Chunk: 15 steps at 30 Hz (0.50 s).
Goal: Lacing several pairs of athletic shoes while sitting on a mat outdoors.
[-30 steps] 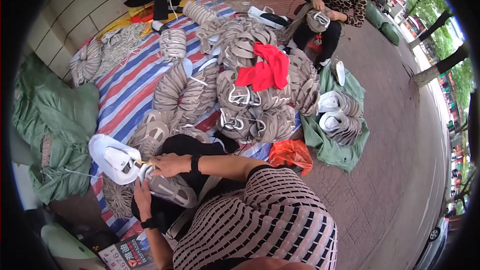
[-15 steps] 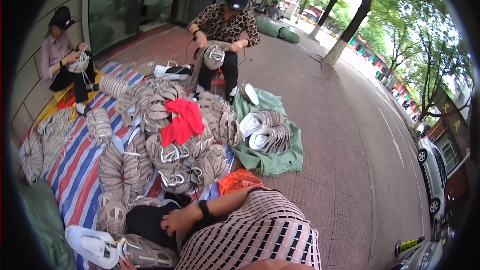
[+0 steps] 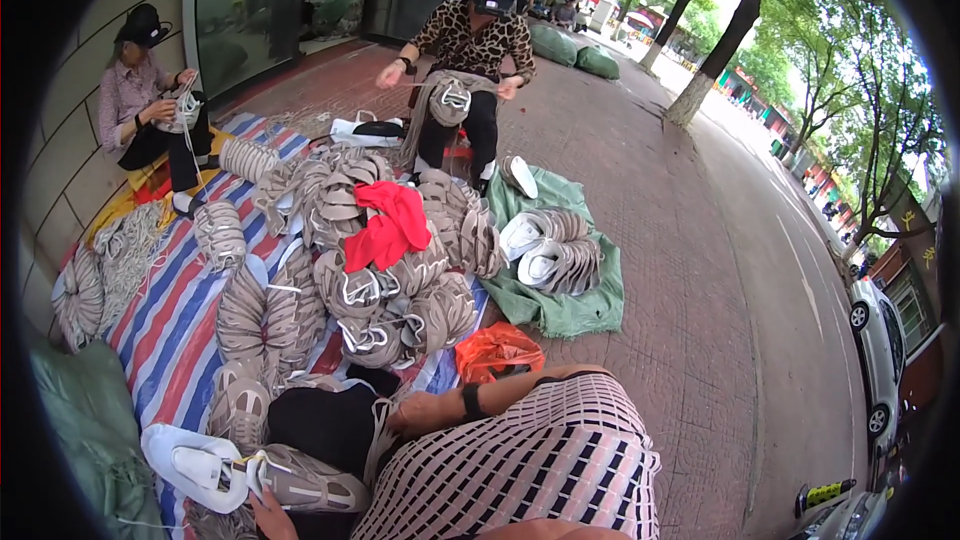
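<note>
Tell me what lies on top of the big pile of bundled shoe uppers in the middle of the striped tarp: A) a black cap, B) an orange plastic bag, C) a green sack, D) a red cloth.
D: a red cloth is draped over the top of the pile of shoe uppers; the orange plastic bag lies on the ground beside the striped tarp.

Two seated co-workers (image 3: 150, 110), one red cloth (image 3: 385, 225), one orange bag (image 3: 497, 350).

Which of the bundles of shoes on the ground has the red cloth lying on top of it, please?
It is the large grey heap in the middle of the striped tarp. The red cloth lies over its top; the bundles on the green sheet are bare.
</note>
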Available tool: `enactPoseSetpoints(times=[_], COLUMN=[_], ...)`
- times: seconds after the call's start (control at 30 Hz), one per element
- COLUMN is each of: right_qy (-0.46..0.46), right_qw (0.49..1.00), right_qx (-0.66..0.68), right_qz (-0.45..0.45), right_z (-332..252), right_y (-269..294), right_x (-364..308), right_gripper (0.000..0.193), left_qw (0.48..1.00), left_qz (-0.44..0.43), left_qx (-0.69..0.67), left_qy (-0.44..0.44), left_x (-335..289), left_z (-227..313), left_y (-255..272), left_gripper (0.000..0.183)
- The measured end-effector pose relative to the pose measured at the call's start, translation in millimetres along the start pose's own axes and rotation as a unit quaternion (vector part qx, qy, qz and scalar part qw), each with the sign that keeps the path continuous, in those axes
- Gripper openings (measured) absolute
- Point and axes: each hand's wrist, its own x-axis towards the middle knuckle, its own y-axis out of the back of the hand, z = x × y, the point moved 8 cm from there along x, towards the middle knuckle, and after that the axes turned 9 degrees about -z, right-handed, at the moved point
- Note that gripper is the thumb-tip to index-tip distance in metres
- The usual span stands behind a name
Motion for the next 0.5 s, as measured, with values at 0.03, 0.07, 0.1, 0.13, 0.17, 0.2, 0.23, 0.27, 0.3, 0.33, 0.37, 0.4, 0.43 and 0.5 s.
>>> enactPoseSetpoints(times=[0.03, 0.07, 0.1, 0.13, 0.17, 0.2, 0.23, 0.27, 0.3, 0.33, 0.37, 0.4, 0.43, 0.5], right_qy=[0.002, 0.007, 0.012, 0.014, 0.022, 0.065, 0.068, 0.100, 0.130, 0.135, 0.087, 0.038, 0.057, 0.096], right_qw=[1.000, 0.996, 0.984, 0.987, 0.988, 0.991, 0.991, 0.994, 0.988, 0.987, 0.996, 0.999, 0.998, 0.994], right_qx=[0.010, -0.068, -0.143, -0.121, -0.103, -0.086, -0.083, -0.050, -0.017, -0.017, -0.008, 0.001, 0.027, 0.011], right_qz=[0.001, -0.051, -0.102, -0.107, -0.116, -0.083, -0.083, 0.001, 0.084, 0.081, 0.028, -0.025, -0.008, -0.050], right_z=[-1.8, -8.7, -13.1, -10.7, -10.5, -18.6, -19.6, -26.3, -32.2, -38.8, -35.4, -28.9, -32.4, -29.8], right_y=[8.1, 11.8, 9.9, 8.4, 9.7, 14.6, 11.6, 21.2, 31.2, 30.7, 26.1, 18.3, 17.1, 13.5], right_x=[5.3, 10.2, 13.9, 19.6, 25.9, 28.4, 28.3, 25.8, 20.7, 19.3, 17.5, 16.6, 15.5, 19.3], right_gripper=[0.021, 0.019, 0.017, 0.017, 0.016, 0.017, 0.017, 0.016, 0.015, 0.015, 0.015, 0.015, 0.015, 0.015], left_qw=[1.000, 0.998, 0.996, 0.994, 0.993, 0.995, 0.994, 0.997, 0.997, 0.986, 0.964, 0.964, 0.977, 0.977], left_qz=[0.013, 0.024, 0.034, 0.043, 0.040, 0.025, 0.012, -0.005, -0.004, 0.030, 0.062, 0.064, -0.003, -0.066], left_qx=[0.018, 0.039, 0.059, 0.078, 0.087, 0.038, -0.016, -0.004, -0.002, 0.045, 0.088, 0.083, -0.007, -0.100], left_qy=[-0.015, -0.031, -0.049, -0.069, -0.065, -0.084, -0.105, -0.083, -0.080, -0.161, -0.244, -0.243, -0.213, -0.176], left_x=[0.4, -0.6, -2.0, -2.6, -6.5, -11.2, -13.1, -11.9, -14.2, -21.7, -27.1, -27.0, -28.2, -27.7], left_z=[4.6, 8.7, 12.9, 18.7, 23.4, 30.2, 36.1, 30.7, 28.5, 38.5, 56.3, 60.6, 61.6, 64.3], left_y=[-0.9, -1.2, -1.1, -0.9, 8.9, 18.1, 21.4, 18.7, 17.3, 18.3, 14.9, 10.0, 4.7, -8.6], left_gripper=[0.042, 0.041, 0.040, 0.039, 0.039, 0.039, 0.040, 0.039, 0.039, 0.035, 0.032, 0.032, 0.030, 0.029])
